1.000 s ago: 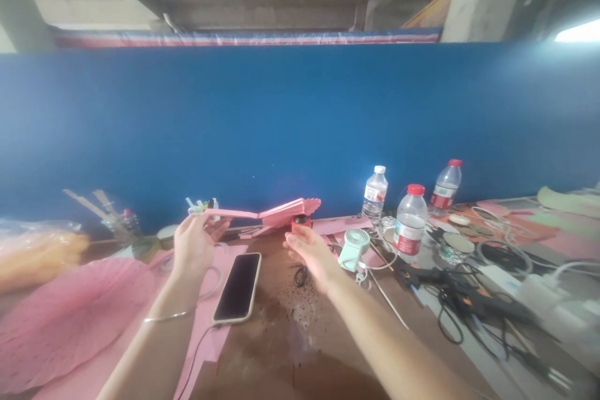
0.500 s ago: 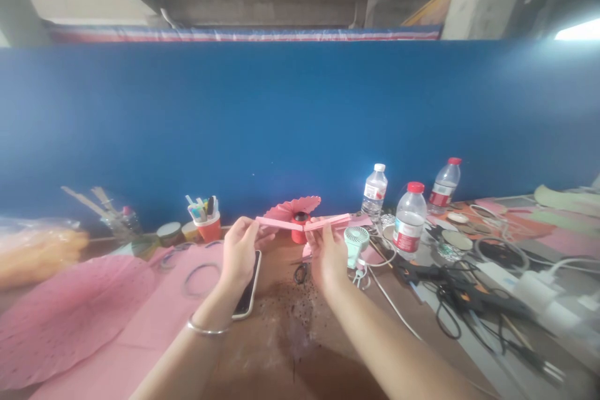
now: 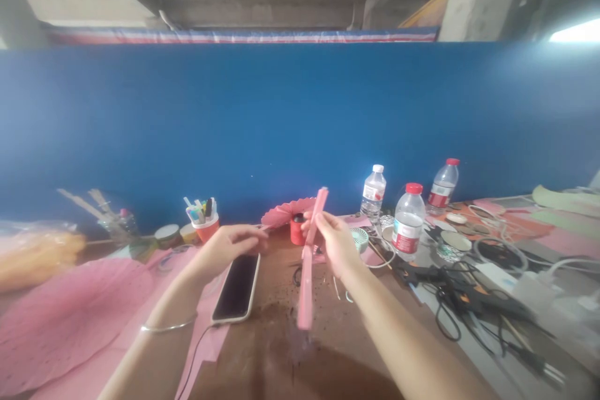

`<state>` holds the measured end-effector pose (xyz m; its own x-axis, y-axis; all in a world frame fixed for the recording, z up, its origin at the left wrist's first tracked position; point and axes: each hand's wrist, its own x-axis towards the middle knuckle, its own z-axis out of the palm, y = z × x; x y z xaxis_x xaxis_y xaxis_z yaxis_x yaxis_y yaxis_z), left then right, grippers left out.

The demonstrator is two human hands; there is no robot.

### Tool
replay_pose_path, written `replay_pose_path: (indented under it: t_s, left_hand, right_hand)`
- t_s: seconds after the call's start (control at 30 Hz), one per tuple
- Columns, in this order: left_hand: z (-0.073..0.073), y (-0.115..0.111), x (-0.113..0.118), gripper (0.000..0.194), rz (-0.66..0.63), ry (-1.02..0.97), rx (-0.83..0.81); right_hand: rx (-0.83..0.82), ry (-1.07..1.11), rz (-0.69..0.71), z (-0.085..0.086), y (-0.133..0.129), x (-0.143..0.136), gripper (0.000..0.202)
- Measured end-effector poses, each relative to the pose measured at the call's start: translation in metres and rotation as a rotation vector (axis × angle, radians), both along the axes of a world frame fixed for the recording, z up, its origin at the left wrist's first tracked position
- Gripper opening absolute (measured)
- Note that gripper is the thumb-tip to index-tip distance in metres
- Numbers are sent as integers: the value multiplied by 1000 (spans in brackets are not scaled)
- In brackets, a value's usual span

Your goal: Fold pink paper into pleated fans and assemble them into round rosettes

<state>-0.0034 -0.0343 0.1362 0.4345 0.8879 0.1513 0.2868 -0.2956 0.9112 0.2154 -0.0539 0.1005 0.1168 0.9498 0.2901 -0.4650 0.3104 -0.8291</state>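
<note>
From right grip (image 3: pixel 338 245), strip (image 3: pixel 305 290) lengthwise toward wearer

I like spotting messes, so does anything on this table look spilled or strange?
Yes: dark specks are scattered over the brown table, near the pink strip in the right hand, like something spilled. I can't tell what. Black cords lie tangled at the right.

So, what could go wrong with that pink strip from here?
The right hand holds the folded pink strip nearer its upper end, so the lower part could swing if that grip loosens. The red jar is close by and might get knocked. And dark specks lie scattered on the table, which could soil the strip if it drops.
</note>
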Motion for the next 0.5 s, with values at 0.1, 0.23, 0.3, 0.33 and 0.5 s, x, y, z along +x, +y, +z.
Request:
replay_pose_path:
  t_s: [0.1,0.23,0.3,0.33,0.5]
  left_hand:
    - [-1,-8,14,23,124,-301,28]
    - [-5,-22,32,35,-141,-372,-159]
    - [-7,-25,35,38,-236,-429,-238]
    - [-8,-26,36,37,-259,-468,-263]
    - [-9,-27,39,24,-209,-531,-293]
  right_hand:
    - [22,-245,273,3,-19,-18,27]
    - [41,-294,432,2,-34,-37,28]
    - [35,-271,448,0,-36,-40,28]
    - [29,-262,450,0,-36,-41,28]
    - [23,-239,441,-4,-31,-42,28]
